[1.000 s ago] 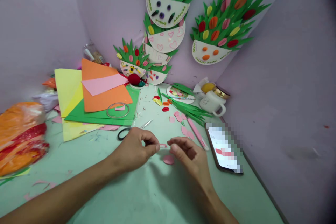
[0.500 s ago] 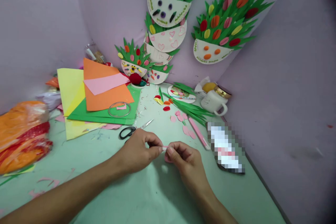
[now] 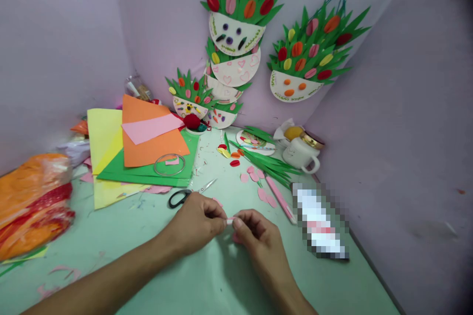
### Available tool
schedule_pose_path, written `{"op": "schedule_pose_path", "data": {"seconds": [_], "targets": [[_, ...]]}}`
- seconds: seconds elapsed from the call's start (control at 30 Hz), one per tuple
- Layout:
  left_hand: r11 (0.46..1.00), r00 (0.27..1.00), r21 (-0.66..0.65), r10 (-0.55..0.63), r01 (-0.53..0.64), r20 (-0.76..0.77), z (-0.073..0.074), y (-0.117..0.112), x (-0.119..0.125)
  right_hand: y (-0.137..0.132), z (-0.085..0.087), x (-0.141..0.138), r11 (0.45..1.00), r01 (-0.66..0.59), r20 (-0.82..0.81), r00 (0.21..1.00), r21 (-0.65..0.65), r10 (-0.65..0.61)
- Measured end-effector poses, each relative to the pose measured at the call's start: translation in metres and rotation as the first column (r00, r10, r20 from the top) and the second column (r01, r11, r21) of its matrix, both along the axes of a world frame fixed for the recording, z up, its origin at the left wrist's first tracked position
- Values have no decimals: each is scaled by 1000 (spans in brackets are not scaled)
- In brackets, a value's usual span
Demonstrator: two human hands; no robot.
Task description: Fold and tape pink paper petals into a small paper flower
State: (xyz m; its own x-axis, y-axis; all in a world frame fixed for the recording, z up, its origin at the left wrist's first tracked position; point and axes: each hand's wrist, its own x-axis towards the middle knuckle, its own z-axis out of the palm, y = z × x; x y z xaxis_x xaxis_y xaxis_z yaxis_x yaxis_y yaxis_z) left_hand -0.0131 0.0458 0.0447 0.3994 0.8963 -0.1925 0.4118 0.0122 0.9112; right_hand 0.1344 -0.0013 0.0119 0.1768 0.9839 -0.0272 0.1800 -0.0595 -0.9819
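Both hands pinching a small pink paper piece over the desk

The left hand (image 3: 195, 224) and right hand (image 3: 254, 236) are meeting fingertip to fingertip low over the pale green desk (image 3: 207, 280), both closed in a pinch on a small pink paper piece (image 3: 230, 221) that is sitting between them, near the front middle of the desk. Another bit of pink is peeking out under the right hand, too hidden to tell what it is. Black-handled scissors (image 3: 181, 197) are lying just behind the left hand. Sheets of coloured paper (image 3: 148, 150) are lying stacked at back left with a clear ring (image 3: 169, 164) resting on them. Pink petals (image 3: 264, 193) and green paper leaves (image 3: 271, 165) are lying scattered behind the right hand, a pink pen (image 3: 279, 197) beside them. A white mug (image 3: 300, 153) is standing at back right. Paper flower baskets (image 3: 306, 59) are hanging on the wall. An orange bag (image 3: 31, 202) is sitting at far left
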Motion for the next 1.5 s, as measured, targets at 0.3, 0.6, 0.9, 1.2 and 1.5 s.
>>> {"op": "schedule_pose_path", "data": {"seconds": [0.3,0.6,0.9,1.2,1.5], "targets": [[993,993,98,75,-66,-93,3,-5,4,-13,1,-6,890,-116,474,872,442,-122],[935,990,346,-30,78,-141,-1,-9,4,-12,4,-8,943,-97,411,910,318,-45],[867,964,457,-89,199,-252,-1,-12,3,-13,7,-5,948,-97,414,909,302,-39],[897,978,415,-77,152,-194,-2,-10,3,-9,6,-6,956,-74,397,916,283,-47],[972,996,227,-37,55,-85,0,-7,2,-7,9,-8,999,24,154,988,43,-31]]}}
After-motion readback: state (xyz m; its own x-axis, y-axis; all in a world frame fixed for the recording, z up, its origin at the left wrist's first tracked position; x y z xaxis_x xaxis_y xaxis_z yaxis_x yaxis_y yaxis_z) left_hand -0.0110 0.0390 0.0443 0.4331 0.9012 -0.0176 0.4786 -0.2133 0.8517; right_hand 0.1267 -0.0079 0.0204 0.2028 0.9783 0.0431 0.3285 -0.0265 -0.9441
